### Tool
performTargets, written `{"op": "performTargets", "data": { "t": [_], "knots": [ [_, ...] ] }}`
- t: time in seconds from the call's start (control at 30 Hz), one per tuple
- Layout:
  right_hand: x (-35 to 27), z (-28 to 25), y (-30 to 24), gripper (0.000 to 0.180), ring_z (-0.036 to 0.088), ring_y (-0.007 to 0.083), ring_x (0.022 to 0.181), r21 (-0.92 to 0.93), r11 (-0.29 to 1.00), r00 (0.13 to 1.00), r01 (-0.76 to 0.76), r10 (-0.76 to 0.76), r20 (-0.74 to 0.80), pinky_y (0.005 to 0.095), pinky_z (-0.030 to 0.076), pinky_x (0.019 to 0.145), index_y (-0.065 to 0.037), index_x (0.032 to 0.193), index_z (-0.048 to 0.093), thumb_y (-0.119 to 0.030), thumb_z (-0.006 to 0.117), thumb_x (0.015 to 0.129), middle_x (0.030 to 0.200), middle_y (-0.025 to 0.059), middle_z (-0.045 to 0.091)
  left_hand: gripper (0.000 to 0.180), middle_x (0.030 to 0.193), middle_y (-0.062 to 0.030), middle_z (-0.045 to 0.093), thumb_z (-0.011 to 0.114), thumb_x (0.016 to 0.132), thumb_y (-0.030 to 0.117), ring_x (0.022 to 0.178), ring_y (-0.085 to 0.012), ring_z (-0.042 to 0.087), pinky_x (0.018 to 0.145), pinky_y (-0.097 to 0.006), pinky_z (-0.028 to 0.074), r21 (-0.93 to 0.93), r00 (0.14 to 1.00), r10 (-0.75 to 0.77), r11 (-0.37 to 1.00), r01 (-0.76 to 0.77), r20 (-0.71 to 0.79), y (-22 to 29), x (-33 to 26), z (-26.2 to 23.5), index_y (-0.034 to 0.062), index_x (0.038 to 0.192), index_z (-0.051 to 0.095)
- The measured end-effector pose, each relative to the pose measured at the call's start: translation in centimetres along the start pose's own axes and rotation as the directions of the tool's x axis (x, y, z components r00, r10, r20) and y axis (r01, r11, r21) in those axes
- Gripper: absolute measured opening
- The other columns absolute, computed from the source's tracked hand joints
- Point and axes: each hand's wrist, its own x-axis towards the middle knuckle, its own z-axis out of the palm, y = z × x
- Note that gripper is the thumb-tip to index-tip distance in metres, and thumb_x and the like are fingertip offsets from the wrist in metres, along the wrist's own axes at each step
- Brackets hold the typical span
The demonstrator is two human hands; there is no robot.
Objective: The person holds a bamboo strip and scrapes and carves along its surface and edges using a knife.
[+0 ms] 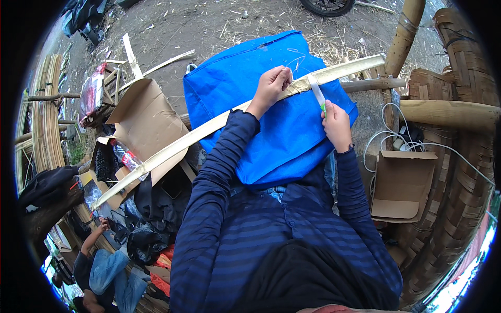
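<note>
A long pale strip of split bamboo (209,129) lies slantwise across the blue sheet (282,125) spread over my lap. My right hand (336,124) is closed round the green handle of a knife (316,89), whose light blade crosses the strip near its far right end. My left hand (272,87) is closed beside the strip, to the left of the blade. A thin, pale curling strand (297,61) shows at its fingertips and appears pinched there.
To the left stand an open cardboard box (143,122) and a plastic bottle (125,156). Another person (104,274) sits at lower left. On the right are a small cardboard box (402,188), white cable (383,133), bamboo poles (449,115) and woven bamboo panels (464,57).
</note>
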Motion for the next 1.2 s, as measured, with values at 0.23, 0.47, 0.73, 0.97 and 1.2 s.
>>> {"op": "performTargets", "data": {
  "t": [0.23, 0.47, 0.73, 0.97, 1.2],
  "knots": [
    [-0.5, -1.1, 0.9, 0.041, 0.033, 0.0023, 0.035, 0.202, 0.961, 0.978, -0.19, 0.167, 0.126, 0.0172, 0.025, 0.031, -0.007, 0.066, 0.046, -0.04, 0.04, 0.09, 0.047, -0.004, 0.038, 0.03, 0.06, 0.002, 0.043, 0.042, 0.091, 0.019, 0.054, -0.0043, 0.037, 0.049, -0.02, 0.031, -0.002, 1.0, -0.001, 1.0, 0.001, 0.008, -0.3, -0.1, 0.3, 0.0025, 0.067, 0.049],
    [-0.3, -0.6, 1.7, 0.043, 0.038, 0.0032, 0.041, 0.203, 0.965, 0.973, -0.164, 0.126, 0.191, 0.0184, 0.029, 0.037, -0.006, 0.065, 0.049, -0.04, 0.042, 0.089, 0.051, -0.0028, 0.042, 0.03, 0.061, 0.0017, 0.044, 0.042, 0.091, 0.019, 0.054, -0.0044, 0.038, 0.049, -0.02, 0.032, -0.022, 1.0, 0.003, 1.0, -0.003, -0.004, -0.4, -0.7, -0.7, 0.0022, 0.067, 0.049],
    [-0.3, -3.3, 1.3, 0.043, 0.041, 0.0056, 0.046, 0.054, 0.987, 0.971, -0.151, 0.138, 0.196, 0.0213, 0.034, 0.044, -0.003, 0.066, 0.052, -0.038, 0.042, 0.089, 0.056, -0.0018, 0.046, 0.031, 0.062, -0.0002, 0.044, 0.039, 0.092, 0.018, 0.056, -0.0067, 0.039, 0.05, -0.021, 0.032, 0.062, 0.998, 0.031, 0.997, -0.035, 0.062, 0.3, 1.4, 0.8, 0.0009, 0.068, 0.048],
    [0.2, 0.2, 3.3, 0.047, 0.057, 0.0297, 0.059, -0.172, 0.955, 0.97, 0.242, -0.235, 0.062, 0.0386, 0.043, 0.059, 0.001, 0.067, 0.059, -0.035, 0.038, 0.088, 0.061, 0.0148, 0.058, 0.024, 0.068, 0.0026, 0.042, 0.042, 0.092, 0.023, 0.057, -0.0052, 0.036, 0.051, -0.019, 0.029, 0.071, 0.996, -0.082, 0.994, 0.084, -0.021, 0.4, -0.6, -0.8, 0.0086, 0.072, 0.044],
    [-1.1, 2.1, 3.3, 0.045, 0.057, 0.0347, 0.062, -0.215, 0.952, 0.945, 0.22, -0.263, -0.195, 0.043, 0.044, 0.061, 0.001, 0.069, 0.061, -0.035, 0.041, 0.086, 0.063, 0.019, 0.058, 0.029, 0.064, 0.0017, 0.042, 0.042, 0.091, 0.026, 0.054, -0.0072, 0.036, 0.051, -0.02, 0.03, 0.061, 0.998, -0.029, 0.998, 0.025, 0.061, 1.0, -0.1, -0.2, 0.0069, 0.07, 0.045]
  ]
}}
